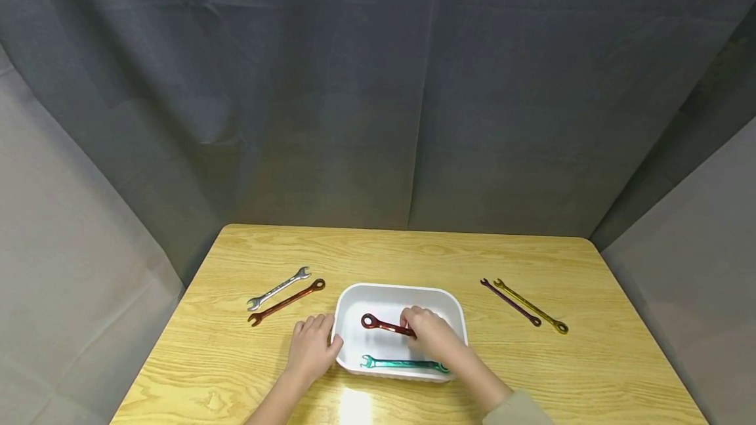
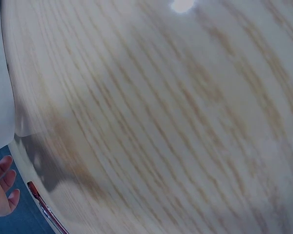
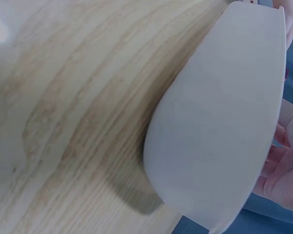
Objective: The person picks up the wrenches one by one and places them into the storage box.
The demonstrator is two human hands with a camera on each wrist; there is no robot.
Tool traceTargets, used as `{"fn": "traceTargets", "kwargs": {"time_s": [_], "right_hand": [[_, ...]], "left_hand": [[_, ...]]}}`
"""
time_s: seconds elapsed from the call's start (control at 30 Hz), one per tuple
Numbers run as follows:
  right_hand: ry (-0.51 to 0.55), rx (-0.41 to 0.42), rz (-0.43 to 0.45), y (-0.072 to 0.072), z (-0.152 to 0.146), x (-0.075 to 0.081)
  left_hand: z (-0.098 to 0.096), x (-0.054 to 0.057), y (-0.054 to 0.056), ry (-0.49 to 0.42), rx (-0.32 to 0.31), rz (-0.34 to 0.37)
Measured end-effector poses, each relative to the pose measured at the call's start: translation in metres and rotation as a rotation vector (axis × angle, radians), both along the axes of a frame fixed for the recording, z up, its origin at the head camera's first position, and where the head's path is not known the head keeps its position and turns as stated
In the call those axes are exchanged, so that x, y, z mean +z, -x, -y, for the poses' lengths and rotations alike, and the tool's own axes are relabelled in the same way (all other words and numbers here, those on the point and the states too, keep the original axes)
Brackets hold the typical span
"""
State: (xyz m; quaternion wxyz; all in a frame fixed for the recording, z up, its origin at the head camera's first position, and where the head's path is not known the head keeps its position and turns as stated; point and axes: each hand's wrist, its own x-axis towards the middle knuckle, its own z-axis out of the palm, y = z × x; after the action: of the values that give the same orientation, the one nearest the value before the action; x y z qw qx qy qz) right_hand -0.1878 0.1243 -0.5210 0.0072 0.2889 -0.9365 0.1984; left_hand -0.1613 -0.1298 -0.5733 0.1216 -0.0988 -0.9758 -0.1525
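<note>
My right hand (image 1: 430,332) reaches over the front right of a white plastic bin (image 1: 401,288) and grips a red ratcheting wrench (image 1: 385,326) by its shaft. The wrench's ring end points left; its other end is hidden under my fingers. Along the bin's front wall lies a green wrench (image 1: 404,364). My left hand (image 1: 313,347) is at the bin's left side, thumb and fingertips by the rim, fingers loosely extended. In the left wrist view, that hand's fingers (image 2: 8,180) show beside the white wall.
On the wooden table (image 1: 195,372), a silver wrench (image 1: 279,289) and a dark orange wrench (image 1: 287,302) lie left of the bin. To the right are a purple wrench (image 1: 510,302) and a gold wrench (image 1: 531,307). A grey curtain (image 1: 331,117) hangs behind.
</note>
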Motion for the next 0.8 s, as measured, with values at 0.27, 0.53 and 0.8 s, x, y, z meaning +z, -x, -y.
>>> {"fn": "traceTargets", "kwargs": {"time_s": [0.27, 0.53, 0.8], "right_hand": [[0.000, 0.029, 0.009, -0.003, 0.003, -0.005], [-0.001, 0.021, 0.030, -0.004, 0.004, -0.009], [-0.022, 0.019, 0.051, -0.004, 0.005, -0.014]], "left_hand": [[0.000, -0.001, -0.001, -0.010, -0.003, 0.003], [0.000, 0.000, 0.000, -0.016, -0.003, 0.015], [0.000, -0.001, 0.001, -0.009, 0.001, 0.008]]}}
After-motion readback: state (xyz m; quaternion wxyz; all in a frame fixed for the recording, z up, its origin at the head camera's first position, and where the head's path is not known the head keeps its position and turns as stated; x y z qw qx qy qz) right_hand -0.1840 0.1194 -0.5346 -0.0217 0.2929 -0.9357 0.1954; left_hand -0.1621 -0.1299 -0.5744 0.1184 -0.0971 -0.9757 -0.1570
